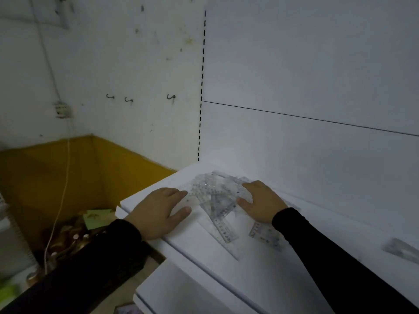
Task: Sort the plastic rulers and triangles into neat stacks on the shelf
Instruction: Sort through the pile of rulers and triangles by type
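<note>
I see a loose pile of clear plastic rulers and triangles [213, 191] lying on the white shelf [260, 268], near its back left corner, close to the white back panel [317, 64]. The pieces overlap at odd angles and I cannot count them. One straight ruler [223, 230] sticks out of the pile toward me, its printed numbers showing. A second short ruler [265, 237] lies just beside it to the right, partly under the right sleeve [340, 257]. Another clear piece [402, 249] lies well apart at the right edge of the view, too blurred for me to name its shape.

The left hand [158, 211] rests flat on the shelf at the left side of the pile, its fingers [179, 192] straight and touching the nearest clear pieces, thumb spread out on the shelf; it grips nothing. The right hand [260, 200] lies on the right side of the pile, palm down, fingers relaxed and slightly bent over the plastic, thumb pointing toward the left hand. I cannot see it pinching any piece. Both arms wear black sleeves.

To the left of the shelf, a slotted upright [201, 87] runs up the edge of the back panel. Beyond it is a stained white wall [113, 53] with small dark hooks [129, 100] and a yellow lower band [68, 168]. A white cord [61, 200] hangs down it toward a heap of clutter [74, 236] on the floor.
</note>
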Demonstrator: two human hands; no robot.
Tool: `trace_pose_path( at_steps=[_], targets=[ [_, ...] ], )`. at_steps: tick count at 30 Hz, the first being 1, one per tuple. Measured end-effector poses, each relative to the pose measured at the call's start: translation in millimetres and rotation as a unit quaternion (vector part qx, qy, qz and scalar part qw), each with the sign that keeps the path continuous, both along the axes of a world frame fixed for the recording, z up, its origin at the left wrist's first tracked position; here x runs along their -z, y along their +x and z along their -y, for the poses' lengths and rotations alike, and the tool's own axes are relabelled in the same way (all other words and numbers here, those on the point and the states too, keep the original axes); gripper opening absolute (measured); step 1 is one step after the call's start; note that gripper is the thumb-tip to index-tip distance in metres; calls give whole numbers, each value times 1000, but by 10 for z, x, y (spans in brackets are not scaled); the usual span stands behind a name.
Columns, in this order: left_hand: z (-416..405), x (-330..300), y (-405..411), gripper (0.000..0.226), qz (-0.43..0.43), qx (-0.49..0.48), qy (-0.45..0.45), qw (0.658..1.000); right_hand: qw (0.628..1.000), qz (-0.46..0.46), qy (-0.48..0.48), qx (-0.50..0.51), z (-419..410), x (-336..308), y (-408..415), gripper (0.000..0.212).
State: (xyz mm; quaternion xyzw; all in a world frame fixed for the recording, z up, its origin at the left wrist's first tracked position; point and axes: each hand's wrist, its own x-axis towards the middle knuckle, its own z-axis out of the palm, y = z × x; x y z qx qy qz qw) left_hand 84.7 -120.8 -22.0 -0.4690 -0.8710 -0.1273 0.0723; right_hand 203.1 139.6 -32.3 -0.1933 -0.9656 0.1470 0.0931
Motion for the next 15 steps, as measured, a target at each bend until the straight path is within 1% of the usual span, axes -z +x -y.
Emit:
trace_pose_path(
  at_steps=[2, 4, 6, 9, 12, 15],
  targets=[
    [-169, -5, -191, 108, -6, 16, 0, 1000, 1000, 7, -2, 20, -172, 26, -160, 64],
    [-334, 10, -323, 92, 0, 41, -9, 999, 999, 27, 4, 40, -258, 31, -229, 64],
    [-512, 7, -447, 87, 5, 66, -17, 998, 996, 33, 7, 80, -371, 44, -272, 54],
    [-822, -4, -681, 80, 11, 106, -18, 994, 985, 13, 5, 170, -638, 77, -301, 41],
    [-1104, 49, -897, 67, 15, 146, -27, 989, 974, 33, 16, 224, -730, 125, -220, 28],
    [-1312, 122, -1081, 56, 18, 181, -59, 981, 968, 45, 35, 246, -630, 151, -187, 37]
  ],
)
